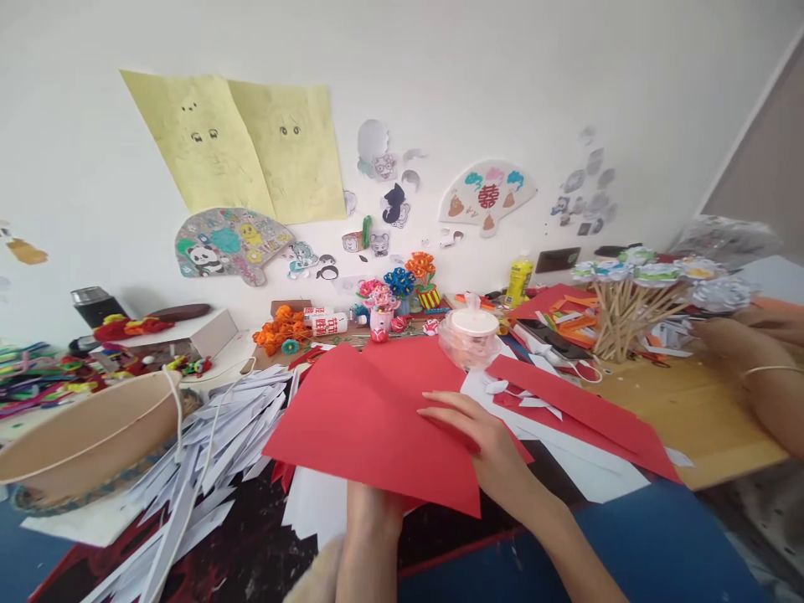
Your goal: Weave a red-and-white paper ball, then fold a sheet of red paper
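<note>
A large sheet of red paper is raised at a tilt over the middle of the table. My left hand reaches underneath it; the paper covers its fingers, so their grip cannot be seen. On the sheet's right side lies my right hand, its fingers stretched out and slightly spread across the upper surface; the thumb is out of sight. White paper shows below the sheet. Just right of my right hand are a folded strip of red paper and small white paper scraps.
Cut white strips and a tan basket occupy the left side. A lidded clear tub stands behind the sheet. At right, paper flowers on sticks stand near another person's arm. A wall closes off the back.
</note>
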Tool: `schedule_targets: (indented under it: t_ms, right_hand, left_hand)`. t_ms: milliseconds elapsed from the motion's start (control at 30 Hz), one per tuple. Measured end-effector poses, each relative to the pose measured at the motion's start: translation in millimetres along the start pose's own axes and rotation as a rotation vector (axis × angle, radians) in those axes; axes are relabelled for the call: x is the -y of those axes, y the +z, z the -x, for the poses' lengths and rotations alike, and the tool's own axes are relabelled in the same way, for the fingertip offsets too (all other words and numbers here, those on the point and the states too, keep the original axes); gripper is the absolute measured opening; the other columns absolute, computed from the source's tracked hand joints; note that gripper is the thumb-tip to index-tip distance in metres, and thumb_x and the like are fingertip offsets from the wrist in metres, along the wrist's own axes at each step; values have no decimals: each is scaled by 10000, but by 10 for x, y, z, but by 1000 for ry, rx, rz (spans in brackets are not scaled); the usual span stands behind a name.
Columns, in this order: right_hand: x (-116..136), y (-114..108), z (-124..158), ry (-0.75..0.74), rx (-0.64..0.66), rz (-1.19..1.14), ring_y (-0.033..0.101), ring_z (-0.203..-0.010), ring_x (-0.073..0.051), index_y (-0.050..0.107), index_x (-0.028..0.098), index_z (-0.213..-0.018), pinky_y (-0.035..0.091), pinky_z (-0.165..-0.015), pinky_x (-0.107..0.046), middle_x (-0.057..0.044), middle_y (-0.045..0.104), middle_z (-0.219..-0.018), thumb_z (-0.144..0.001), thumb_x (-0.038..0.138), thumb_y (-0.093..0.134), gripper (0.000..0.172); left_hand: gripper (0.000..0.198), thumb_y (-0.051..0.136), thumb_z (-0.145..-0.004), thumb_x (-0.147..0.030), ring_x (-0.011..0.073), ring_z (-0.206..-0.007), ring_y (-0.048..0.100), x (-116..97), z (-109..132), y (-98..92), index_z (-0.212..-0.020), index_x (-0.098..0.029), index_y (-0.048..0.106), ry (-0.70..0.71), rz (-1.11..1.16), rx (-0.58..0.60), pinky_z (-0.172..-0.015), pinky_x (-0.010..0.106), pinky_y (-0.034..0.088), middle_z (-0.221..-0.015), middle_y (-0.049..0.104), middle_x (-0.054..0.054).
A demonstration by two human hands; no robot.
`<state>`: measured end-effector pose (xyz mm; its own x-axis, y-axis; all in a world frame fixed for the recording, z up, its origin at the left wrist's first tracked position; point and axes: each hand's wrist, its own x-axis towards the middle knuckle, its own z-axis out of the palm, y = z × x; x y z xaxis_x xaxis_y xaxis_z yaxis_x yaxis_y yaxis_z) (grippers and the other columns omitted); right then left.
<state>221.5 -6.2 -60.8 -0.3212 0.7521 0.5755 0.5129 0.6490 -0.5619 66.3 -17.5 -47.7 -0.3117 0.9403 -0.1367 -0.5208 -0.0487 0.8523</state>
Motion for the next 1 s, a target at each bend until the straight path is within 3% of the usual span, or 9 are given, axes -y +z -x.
schedule_targets:
  t_ms: [167,233,300,367,500,633,800,900,1000]
  right_hand:
    - [-213,-62,33,-182,29,266,538,-1205,-243,621,275,-1232,460,-1005,-466,-75,621,-1275,-883,28,395,483]
    - [-263,-125,59,-207,113,319,532,-1219,-246,609,255,-1253,462,-1011,-449,-89,602,-1302,-878,46,438,462]
    - [-304,-172,77,-202,202,338,523,-1235,-242,594,252,-1271,463,-1017,-431,-88,587,-1323,-870,56,466,465]
    - [-340,-199,86,-169,260,338,498,-1265,-239,593,274,-1272,451,-1029,-439,-72,580,-1335,-856,38,461,496]
    - [-361,-260,84,-52,354,287,378,-1362,-251,531,325,-1327,367,-1084,-514,-26,484,-1432,-789,-21,424,649]
    - [-341,-407,75,62,483,129,336,-1387,-247,403,367,-1408,317,-1119,-524,30,426,-1467,-715,-29,433,799]
    - [-322,-594,43,105,486,5,391,-1357,-244,464,378,-1368,329,-1120,-499,47,462,-1439,-751,12,474,718]
    - [-233,-654,70,121,525,-13,363,-1370,-278,467,375,-1369,328,-1120,-495,36,432,-1462,-724,54,579,729]
    - [-112,-677,159,181,524,-34,418,-1335,-289,496,378,-1349,384,-1086,-463,22,459,-1446,-761,116,605,653]
  left_hand:
    - [599,768,-584,-342,370,-1198,526,-164,215,-351,-1149,-205,624,157,-384,-94,-1004,479,419,-1175,664,121]
    - [655,666,-699,-396,361,-1240,497,-263,272,-562,-1311,-215,518,346,-780,-184,-1040,512,373,-1306,587,119]
    - [786,601,-768,-372,338,-1296,443,-351,278,-779,-1470,-234,276,535,-1119,-224,-1058,514,350,-1453,443,112]
    - [676,516,-850,-329,287,-1315,433,-413,235,-971,-1474,-285,258,748,-1369,-80,-1039,458,388,-1471,428,73]
    - [485,488,-884,-241,258,-1219,542,-476,107,-1203,-1359,-339,465,1063,-1724,342,-949,410,447,-1367,561,25]
    - [326,506,-887,-216,246,-1063,642,-528,59,-1179,-1179,-301,625,1135,-1802,514,-894,399,456,-1198,686,7]
    - [236,483,-907,-213,202,-839,693,-656,34,-966,-1040,-278,668,1065,-1698,639,-816,360,457,-972,756,0]
    - [216,471,-927,-273,191,-743,680,-748,-22,-872,-1008,-273,672,1020,-1599,612,-752,334,462,-869,757,0]
    - [240,469,-925,-349,198,-709,672,-831,-109,-812,-963,-277,695,963,-1517,563,-707,317,468,-826,757,8]
